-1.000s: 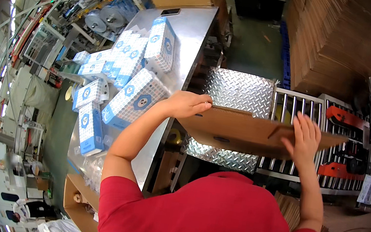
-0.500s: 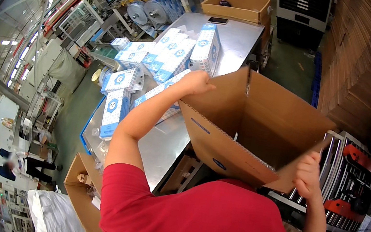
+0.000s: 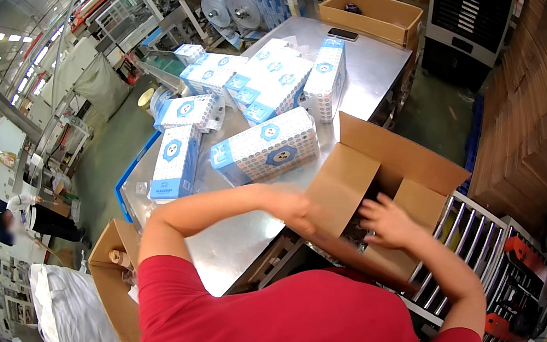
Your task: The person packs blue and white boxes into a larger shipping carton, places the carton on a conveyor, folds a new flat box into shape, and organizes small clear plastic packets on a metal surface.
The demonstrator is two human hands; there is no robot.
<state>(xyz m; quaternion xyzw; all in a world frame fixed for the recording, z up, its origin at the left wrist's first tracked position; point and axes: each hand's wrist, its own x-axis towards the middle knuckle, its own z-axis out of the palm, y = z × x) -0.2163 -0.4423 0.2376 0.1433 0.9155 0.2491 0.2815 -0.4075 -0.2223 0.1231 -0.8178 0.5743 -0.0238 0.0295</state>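
Your cardboard box point(image 3: 395, 169): plain brown, open side up, directly in front of you, between the metal table point(image 3: 221, 256) and the roller conveyor point(image 3: 467, 237). Your far flap point(image 3: 401, 153) stands raised. Your left flap point(image 3: 341, 187) and right flap point(image 3: 417, 202) are tipped inward, a dark gap between them showing the interior. Your near flap point(image 3: 363, 258) is motion-blurred, angle unclear. The box sits skewed to your view; contents unreadable.
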